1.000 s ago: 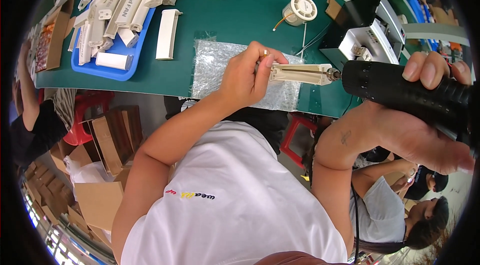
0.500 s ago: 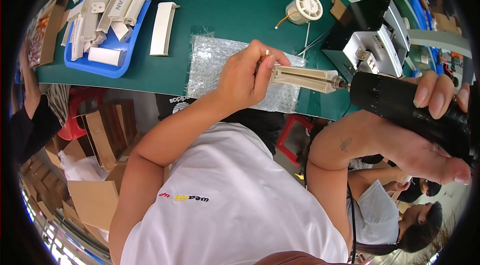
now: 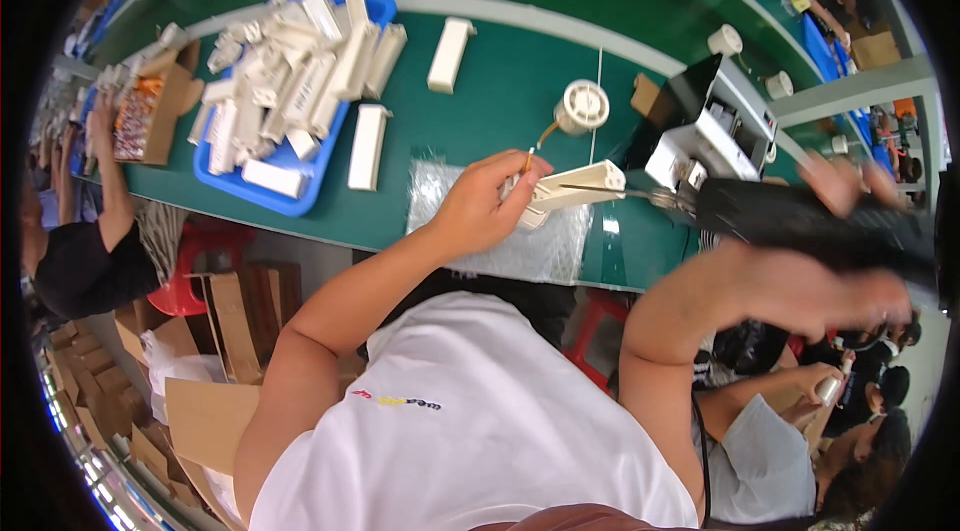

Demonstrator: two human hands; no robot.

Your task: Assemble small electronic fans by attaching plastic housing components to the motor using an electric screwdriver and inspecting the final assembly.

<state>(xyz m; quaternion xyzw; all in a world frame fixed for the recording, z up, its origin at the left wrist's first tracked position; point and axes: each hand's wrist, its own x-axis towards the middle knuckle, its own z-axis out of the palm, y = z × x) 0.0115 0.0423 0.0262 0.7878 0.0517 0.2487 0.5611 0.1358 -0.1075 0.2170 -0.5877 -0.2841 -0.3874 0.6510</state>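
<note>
My left hand (image 3: 484, 199) grips a white plastic housing (image 3: 592, 181), long and hollow, by its left end. A thin wire with a small white connector sticks up by the fingertips. My right hand (image 3: 775, 286), smeared by motion, is wrapped round a black electric screwdriver (image 3: 785, 216). Its long thin bit points left and lines up over the open side of the housing; whether it touches cannot be told. Beneath my left hand lies a sheet of bubble wrap (image 3: 450, 253) on the green table.
At the left, a blue tray (image 3: 318, 193) is heaped with white plastic housings. Two white covers (image 3: 367, 149) lie beside it. Further right stand a round white fan part (image 3: 581, 107) with a wire and a black-and-white machine (image 3: 720, 126). Co-workers sit on both sides.
The screwdriver has drawn back from the housing's right end, its bit now showing at length. The housing has tilted, its right end rising. My whole view has shifted.
</note>
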